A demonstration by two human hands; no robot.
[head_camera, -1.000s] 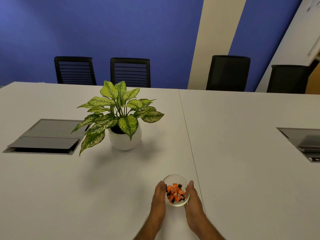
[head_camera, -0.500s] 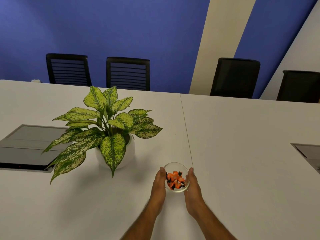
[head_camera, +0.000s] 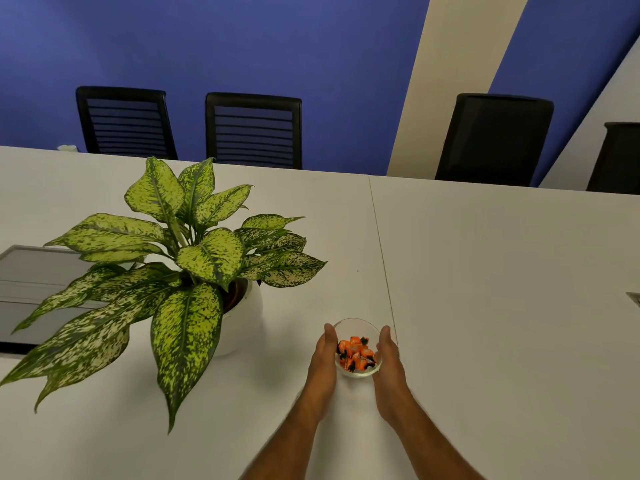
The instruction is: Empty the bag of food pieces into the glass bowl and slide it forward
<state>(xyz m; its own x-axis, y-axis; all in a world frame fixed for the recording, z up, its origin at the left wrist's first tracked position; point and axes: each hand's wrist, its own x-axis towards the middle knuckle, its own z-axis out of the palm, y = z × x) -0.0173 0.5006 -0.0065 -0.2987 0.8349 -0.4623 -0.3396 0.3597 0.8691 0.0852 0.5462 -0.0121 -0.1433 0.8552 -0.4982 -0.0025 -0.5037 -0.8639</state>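
Note:
A small glass bowl (head_camera: 356, 329) stands on the white table (head_camera: 502, 306), holding several orange and black food pieces (head_camera: 356, 353). My left hand (head_camera: 322, 368) presses flat against the bowl's left side. My right hand (head_camera: 389, 368) presses against its right side, so the bowl is cupped between both palms. Both forearms stretch out from the bottom edge. No bag is in view.
A potted plant (head_camera: 180, 268) in a white pot (head_camera: 242, 323) stands just left of the bowl, its leaves reaching toward my left hand. Grey cable hatches are set in the table at the left (head_camera: 31, 289) and far right (head_camera: 635, 299). Black chairs (head_camera: 254, 129) line the far edge.
Both hands have slid the bowl forward across the table, away from me and past the plant's pot. My arms are stretched further out and the view has moved forward.

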